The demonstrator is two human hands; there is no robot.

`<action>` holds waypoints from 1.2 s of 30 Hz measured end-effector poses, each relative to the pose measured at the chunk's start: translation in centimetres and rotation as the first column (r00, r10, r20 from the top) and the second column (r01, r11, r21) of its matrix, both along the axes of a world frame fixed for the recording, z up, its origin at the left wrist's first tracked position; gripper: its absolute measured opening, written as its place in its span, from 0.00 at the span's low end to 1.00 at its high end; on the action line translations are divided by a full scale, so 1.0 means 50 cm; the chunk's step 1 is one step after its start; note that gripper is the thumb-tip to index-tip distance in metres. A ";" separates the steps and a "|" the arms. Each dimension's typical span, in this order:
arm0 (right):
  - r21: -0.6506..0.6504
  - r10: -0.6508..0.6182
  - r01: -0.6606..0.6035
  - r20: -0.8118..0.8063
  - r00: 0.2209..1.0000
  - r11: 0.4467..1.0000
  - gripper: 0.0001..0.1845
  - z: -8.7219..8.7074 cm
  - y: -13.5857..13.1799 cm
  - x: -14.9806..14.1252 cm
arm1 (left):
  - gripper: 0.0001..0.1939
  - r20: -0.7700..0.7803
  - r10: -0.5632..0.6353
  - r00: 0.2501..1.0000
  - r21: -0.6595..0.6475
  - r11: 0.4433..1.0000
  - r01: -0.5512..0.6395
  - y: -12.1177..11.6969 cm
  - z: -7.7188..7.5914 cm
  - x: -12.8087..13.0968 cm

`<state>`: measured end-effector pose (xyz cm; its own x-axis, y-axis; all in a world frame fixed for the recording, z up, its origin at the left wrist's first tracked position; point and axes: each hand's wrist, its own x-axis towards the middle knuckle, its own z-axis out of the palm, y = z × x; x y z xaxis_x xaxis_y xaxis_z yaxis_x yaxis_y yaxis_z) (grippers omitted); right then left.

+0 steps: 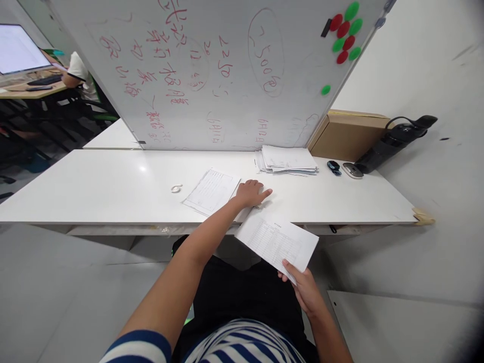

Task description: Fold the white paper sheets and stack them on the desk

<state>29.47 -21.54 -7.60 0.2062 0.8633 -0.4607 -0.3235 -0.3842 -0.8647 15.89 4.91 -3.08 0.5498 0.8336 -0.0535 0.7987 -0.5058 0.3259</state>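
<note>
My right hand (305, 287) grips the lower corner of a printed sheet of paper (278, 239) with a table on it, thumb on top. The sheet sticks out over the desk's front edge, tilted. My left hand (251, 194) is palm down at the desk, fingers and thumb spread, by the sheet's far left corner. Something small and pale shows under its edge; I cannot tell what. Left of that hand lies a thin pile of lined papers (212, 191). Behind it is a thicker stack of papers (288, 159).
A whiteboard (234, 65) with red writing and magnets stands along the back of the white desk (124, 186). At right are a cardboard box (346, 136), a black bottle (393, 143), a mouse (353, 170) and a watch (334, 167). A white coiled item (176, 188) lies left. Another person (79, 75) sits behind.
</note>
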 end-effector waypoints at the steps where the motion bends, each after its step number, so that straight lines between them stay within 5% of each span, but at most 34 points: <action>1: -0.001 -0.003 0.003 0.003 1.000 1.000 0.16 0.000 -0.001 0.000 | 0.37 -0.002 -0.002 1.000 -0.003 1.000 0.002 0.000 0.000 0.000; 36: 0.021 -0.016 0.017 -0.025 1.000 1.000 0.16 -0.002 0.013 -0.008 | 0.36 -0.090 -0.019 0.996 0.020 1.000 0.021 -0.008 0.004 0.006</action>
<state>29.06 -20.91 -7.69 0.2094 0.8694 -0.4476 -0.3507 -0.3605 -0.8643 16.20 4.52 -2.86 0.5599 0.8241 -0.0859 0.8140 -0.5277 0.2429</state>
